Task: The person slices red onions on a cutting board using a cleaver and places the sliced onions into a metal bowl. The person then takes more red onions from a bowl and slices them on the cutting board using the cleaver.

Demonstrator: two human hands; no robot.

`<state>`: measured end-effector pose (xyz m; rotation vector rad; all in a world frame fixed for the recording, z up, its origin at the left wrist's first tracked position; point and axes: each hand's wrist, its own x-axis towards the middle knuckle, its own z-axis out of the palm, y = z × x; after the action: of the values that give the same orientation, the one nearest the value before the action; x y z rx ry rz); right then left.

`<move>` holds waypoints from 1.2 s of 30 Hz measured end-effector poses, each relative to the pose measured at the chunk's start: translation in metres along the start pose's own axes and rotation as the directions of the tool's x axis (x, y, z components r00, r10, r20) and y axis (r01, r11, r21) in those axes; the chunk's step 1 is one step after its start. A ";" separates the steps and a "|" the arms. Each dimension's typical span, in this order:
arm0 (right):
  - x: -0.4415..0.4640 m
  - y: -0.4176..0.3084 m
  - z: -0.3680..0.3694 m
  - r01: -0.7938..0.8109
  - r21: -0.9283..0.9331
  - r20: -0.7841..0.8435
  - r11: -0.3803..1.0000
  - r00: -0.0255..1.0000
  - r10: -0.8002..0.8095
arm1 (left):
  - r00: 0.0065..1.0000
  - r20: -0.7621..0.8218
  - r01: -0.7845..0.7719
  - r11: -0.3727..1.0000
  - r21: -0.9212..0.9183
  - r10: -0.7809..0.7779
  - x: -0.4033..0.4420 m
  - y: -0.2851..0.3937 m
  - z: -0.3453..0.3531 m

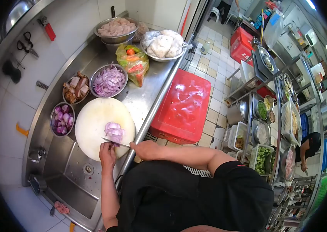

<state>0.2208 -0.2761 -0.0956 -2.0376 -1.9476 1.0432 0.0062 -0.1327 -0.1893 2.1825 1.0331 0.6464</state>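
A round white cutting board (88, 120) lies across the steel sink counter. Sliced red onion (114, 131) is heaped near its right side. My right hand (146, 150) is closed round the handle of a knife (123, 144), whose blade points left across the near edge of the onion. My left hand (108, 154) is beside the blade, fingers curled against the onion at the board's near edge; its fingertips are partly hidden. Left of the board stands a bowl of peeled whole red onions (62, 119). Beyond the board is a bowl of sliced onion (108, 80).
Behind are a bowl of meat pieces (77, 89), a bag of peppers (132, 63), a bowl of pale raw meat (117, 28) and a bagged white bowlful (165, 45). A red cooler (183, 106) stands right. Food shelves (262, 154) and another person (308, 149) are farther right.
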 end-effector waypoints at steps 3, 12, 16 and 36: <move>0.001 -0.003 -0.009 0.005 -0.012 0.029 1.000 1.000 -0.004 | 1.000 -0.015 0.009 1.000 -0.003 -0.009 -0.001 0.003 0.000; -0.003 -0.001 -0.009 0.024 -0.047 -0.007 0.999 1.000 -0.024 | 0.997 -0.075 0.001 1.000 0.019 0.000 -0.006 0.000 0.006; 0.002 0.000 -0.008 0.006 -0.068 0.028 0.998 1.000 -0.004 | 0.996 -0.087 -0.018 1.000 0.015 0.019 -0.006 -0.005 0.008; 0.000 -0.009 -0.018 0.015 -0.001 -0.044 1.000 0.999 -0.015 | 0.993 -0.116 -0.015 1.000 0.014 0.017 -0.007 -0.004 0.008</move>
<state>0.2238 -0.2687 -0.0771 -2.0260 -1.9384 0.9859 0.0056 -0.1391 -0.1992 2.1881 1.0828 0.7844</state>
